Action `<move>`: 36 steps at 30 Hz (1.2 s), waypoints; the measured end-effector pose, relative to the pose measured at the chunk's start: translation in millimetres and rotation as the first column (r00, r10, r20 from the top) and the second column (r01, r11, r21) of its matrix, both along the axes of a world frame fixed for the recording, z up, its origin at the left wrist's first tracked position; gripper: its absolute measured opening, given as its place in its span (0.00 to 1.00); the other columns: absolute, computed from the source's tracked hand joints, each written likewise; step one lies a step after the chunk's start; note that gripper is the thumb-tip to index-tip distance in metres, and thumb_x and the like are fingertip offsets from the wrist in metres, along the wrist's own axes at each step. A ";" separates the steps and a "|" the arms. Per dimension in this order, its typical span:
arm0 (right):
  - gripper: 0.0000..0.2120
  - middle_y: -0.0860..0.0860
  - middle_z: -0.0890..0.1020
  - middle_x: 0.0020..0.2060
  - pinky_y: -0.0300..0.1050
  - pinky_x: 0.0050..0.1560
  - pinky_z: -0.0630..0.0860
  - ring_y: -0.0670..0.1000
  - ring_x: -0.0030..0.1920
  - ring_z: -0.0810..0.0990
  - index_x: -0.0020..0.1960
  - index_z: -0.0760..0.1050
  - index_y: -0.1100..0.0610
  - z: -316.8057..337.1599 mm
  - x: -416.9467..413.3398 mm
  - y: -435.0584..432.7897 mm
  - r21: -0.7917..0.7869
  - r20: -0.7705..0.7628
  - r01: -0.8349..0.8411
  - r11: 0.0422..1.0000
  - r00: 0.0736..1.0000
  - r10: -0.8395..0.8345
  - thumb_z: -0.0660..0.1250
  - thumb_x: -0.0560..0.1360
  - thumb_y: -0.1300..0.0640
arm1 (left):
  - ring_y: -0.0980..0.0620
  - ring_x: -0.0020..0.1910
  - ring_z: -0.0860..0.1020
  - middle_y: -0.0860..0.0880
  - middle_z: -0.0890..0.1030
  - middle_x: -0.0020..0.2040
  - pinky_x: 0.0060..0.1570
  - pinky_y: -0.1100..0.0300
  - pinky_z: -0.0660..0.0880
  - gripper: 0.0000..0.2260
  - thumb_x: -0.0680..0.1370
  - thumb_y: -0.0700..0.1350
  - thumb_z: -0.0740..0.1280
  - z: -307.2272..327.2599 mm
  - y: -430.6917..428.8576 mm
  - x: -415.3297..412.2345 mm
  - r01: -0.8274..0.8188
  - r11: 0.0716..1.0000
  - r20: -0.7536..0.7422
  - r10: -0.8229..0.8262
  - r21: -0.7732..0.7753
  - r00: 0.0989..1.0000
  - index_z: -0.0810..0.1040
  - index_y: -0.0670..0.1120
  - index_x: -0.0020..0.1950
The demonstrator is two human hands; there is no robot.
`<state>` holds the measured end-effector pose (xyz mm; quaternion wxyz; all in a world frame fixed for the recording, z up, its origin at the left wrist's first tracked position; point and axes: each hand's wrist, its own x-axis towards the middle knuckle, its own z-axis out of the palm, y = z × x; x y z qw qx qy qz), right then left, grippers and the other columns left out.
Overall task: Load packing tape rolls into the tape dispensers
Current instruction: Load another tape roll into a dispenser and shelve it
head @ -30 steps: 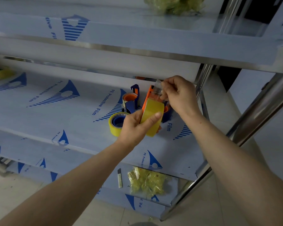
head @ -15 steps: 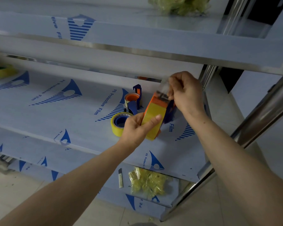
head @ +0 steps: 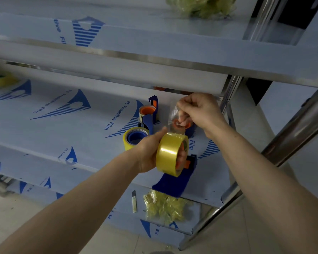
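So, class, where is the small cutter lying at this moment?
In the head view, the cutter lies on the lower shelf, below the left hand and just left of the crumpled wad of yellow tape.

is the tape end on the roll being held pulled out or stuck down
Pulled out: the right hand pinches a clear strip stretched up from the yellow roll that the left hand grips.

Yellow tape roll (head: 170,153), blue-orange dispenser (head: 188,163), blue-striped white shelf film (head: 62,114).
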<state>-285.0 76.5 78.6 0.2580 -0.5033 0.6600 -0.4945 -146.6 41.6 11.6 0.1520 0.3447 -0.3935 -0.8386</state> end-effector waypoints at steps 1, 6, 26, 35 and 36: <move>0.08 0.52 0.79 0.30 0.40 0.32 0.79 0.48 0.28 0.79 0.40 0.76 0.55 -0.9 -1.9 -0.1 0.023 0.031 0.001 1.000 1.000 -0.002 0.63 0.78 0.61 | 0.48 0.37 0.82 0.45 0.84 0.38 0.44 0.54 0.78 0.18 0.81 0.55 0.56 -2.7 0.5 0.6 -0.021 0.999 0.027 0.022 -0.034 0.999 0.80 0.44 0.47; 0.05 0.55 0.79 0.32 0.39 0.33 0.80 0.49 0.30 0.79 0.42 0.76 0.58 -11.6 -12.9 1.1 0.102 0.149 0.024 0.994 0.988 -0.040 0.65 0.76 0.64 | 0.49 0.42 0.81 0.46 0.83 0.41 0.44 0.54 0.77 0.12 0.82 0.45 0.55 -12.6 3.3 1.3 -0.039 0.998 -0.010 0.039 -0.051 0.999 0.77 0.44 0.52; 0.05 0.51 0.81 0.30 0.34 0.28 0.74 0.44 0.27 0.76 0.41 0.79 0.62 -74.3 1.6 -2.3 -0.010 0.808 0.278 0.960 0.568 -0.157 0.69 0.70 0.70 | 0.50 0.47 0.80 0.45 0.80 0.50 0.48 0.57 0.78 0.15 0.73 0.33 0.65 -52.5 25.4 -18.5 -0.038 0.973 -0.160 0.001 -0.227 0.987 0.74 0.43 0.58; 0.06 0.49 0.82 0.39 0.37 0.41 0.78 0.43 0.39 0.81 0.42 0.77 0.54 -111.1 7.7 12.4 0.021 0.533 0.309 0.951 0.801 -0.272 0.68 0.74 0.64 | 0.53 0.46 0.81 0.46 0.82 0.49 0.51 0.61 0.79 0.16 0.70 0.28 0.70 -81.6 30.6 -1.7 0.051 0.904 0.068 -0.025 -0.424 0.997 0.78 0.44 0.53; 0.06 0.50 0.82 0.40 0.41 0.44 0.79 0.47 0.41 0.82 0.43 0.76 0.53 -118.2 10.8 12.3 0.027 0.537 0.335 0.942 0.790 -0.296 0.68 0.74 0.63 | 0.53 0.45 0.82 0.46 0.82 0.49 0.49 0.62 0.79 0.16 0.69 0.28 0.70 -81.5 29.9 -0.3 0.071 0.906 0.082 -0.040 -0.417 0.996 0.78 0.42 0.53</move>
